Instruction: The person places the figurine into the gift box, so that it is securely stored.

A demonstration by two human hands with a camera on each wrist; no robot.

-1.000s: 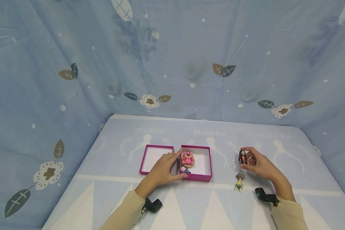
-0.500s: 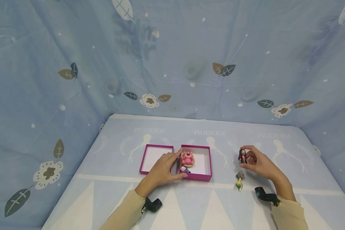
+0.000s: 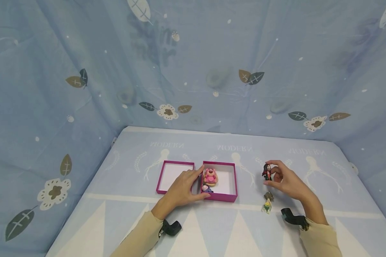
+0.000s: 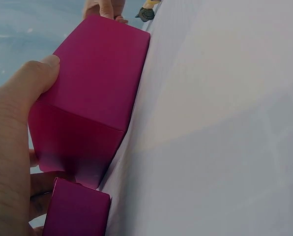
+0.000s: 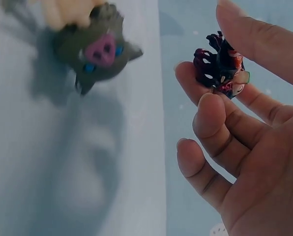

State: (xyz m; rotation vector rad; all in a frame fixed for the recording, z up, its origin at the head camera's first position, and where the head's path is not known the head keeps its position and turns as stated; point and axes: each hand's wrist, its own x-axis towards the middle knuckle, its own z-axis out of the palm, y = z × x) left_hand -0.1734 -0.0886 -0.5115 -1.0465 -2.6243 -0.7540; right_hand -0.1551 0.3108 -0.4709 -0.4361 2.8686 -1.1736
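Observation:
My left hand [image 3: 181, 189] grips the left corner of an open magenta box [image 3: 223, 197], thumb on its front wall [image 4: 97, 73] in the left wrist view. Inside the box lie a pink bear figure [image 3: 210, 177] and a small purple-blue figurine [image 3: 207, 188]. My right hand [image 3: 287, 181] pinches a long-haired figurine [image 3: 267, 172] in dark and red clothing between thumb and fingertips, right of the box. The right wrist view shows this figurine's dark, crimson-marked parts [image 5: 220, 66]. Below that hand, a figurine with a grey boar-like head [image 5: 100, 49] lies on the table.
A shallow magenta-rimmed lid [image 3: 173, 176] with a white inside lies left of the box, partly behind my left hand. The patterned tablecloth [image 3: 231, 228] covers the table, and blue printed curtains [image 3: 193, 71] hang behind it and at both sides.
My right hand has moved a little left and away from me with the long-haired figurine, which has turned somewhat. The left hand and the box keep their places.

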